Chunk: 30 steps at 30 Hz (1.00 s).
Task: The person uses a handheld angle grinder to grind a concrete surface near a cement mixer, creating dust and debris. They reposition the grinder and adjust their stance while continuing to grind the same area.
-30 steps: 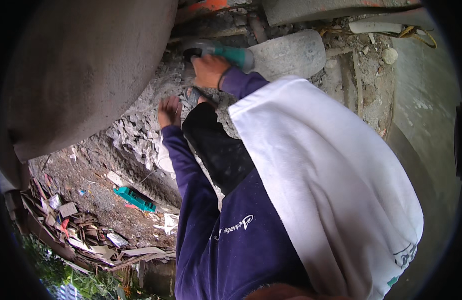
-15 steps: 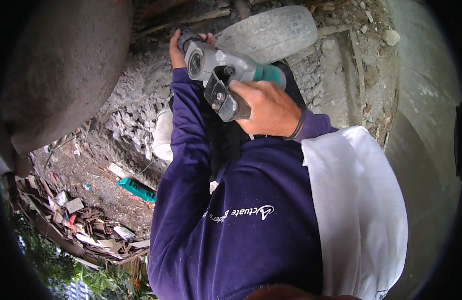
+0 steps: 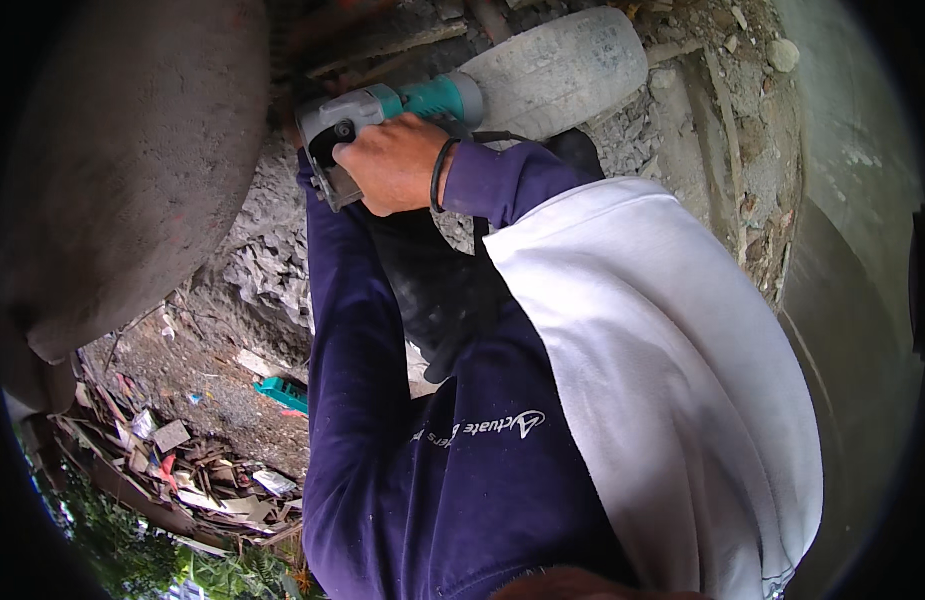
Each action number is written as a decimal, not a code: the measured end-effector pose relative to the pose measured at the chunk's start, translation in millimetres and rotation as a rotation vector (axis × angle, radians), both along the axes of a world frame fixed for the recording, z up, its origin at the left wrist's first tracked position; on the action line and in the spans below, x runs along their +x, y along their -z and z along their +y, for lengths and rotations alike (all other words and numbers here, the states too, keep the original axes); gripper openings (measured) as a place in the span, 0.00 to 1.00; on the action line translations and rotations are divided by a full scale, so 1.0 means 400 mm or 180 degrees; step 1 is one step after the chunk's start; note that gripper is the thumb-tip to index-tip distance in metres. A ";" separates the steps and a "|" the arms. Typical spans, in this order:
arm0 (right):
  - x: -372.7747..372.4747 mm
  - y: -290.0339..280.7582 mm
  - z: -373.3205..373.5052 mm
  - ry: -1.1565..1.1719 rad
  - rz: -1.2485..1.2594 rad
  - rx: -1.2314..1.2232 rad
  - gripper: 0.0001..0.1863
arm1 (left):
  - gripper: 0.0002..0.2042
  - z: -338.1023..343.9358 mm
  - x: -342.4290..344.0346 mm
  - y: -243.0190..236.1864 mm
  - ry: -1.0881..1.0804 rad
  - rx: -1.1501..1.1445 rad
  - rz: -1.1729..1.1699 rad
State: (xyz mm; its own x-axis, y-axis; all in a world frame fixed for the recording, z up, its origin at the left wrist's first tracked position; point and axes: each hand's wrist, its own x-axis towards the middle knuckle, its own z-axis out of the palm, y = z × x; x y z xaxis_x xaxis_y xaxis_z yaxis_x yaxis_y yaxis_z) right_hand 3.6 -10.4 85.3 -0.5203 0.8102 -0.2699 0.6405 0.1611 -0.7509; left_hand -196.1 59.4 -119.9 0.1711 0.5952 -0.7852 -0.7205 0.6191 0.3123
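Observation:
My right hand (image 3: 398, 165) is wrapped round the black bracket-like handle of a grey and teal demolition hammer (image 3: 438, 97). The tool lies across the upper middle of the view, with its teal motor end toward the right. At its left end, the front of the tool fades into shadow beside the large concrete mass. My left forearm, in a purple sleeve (image 3: 348, 290), reaches up to that same end. The left hand is almost wholly hidden behind the tool and in the dark, so its fingers do not show.
A large rounded concrete mass (image 3: 133, 140) fills the upper left. Beyond the tool lies a pale dusty rounded object (image 3: 558, 75). Broken rubble (image 3: 268, 260) covers the ground, with a teal case (image 3: 283, 393) and scrap wood (image 3: 213, 480) lower left. A grey wall (image 3: 853, 220) stands right.
The demolition hammer has moved left and turned, its front end now in shadow by the concrete. My right arm has swung left with it. My left hand has gone out of sight.

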 end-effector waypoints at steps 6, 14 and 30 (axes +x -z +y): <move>-0.081 0.044 -0.005 0.0283 0.0111 0.0170 0.11 | 0.29 -0.038 -0.098 0.000 0.0020 -0.0430 0.0582; -0.065 0.096 0.035 0.0372 0.0131 -0.0420 0.18 | 0.32 -0.333 -0.274 0.029 0.0256 -0.0982 0.1583; 0.050 0.159 0.013 0.0487 -0.0002 -0.0317 0.24 | 0.26 -1.224 -0.311 -0.135 -0.0346 -0.2353 0.2067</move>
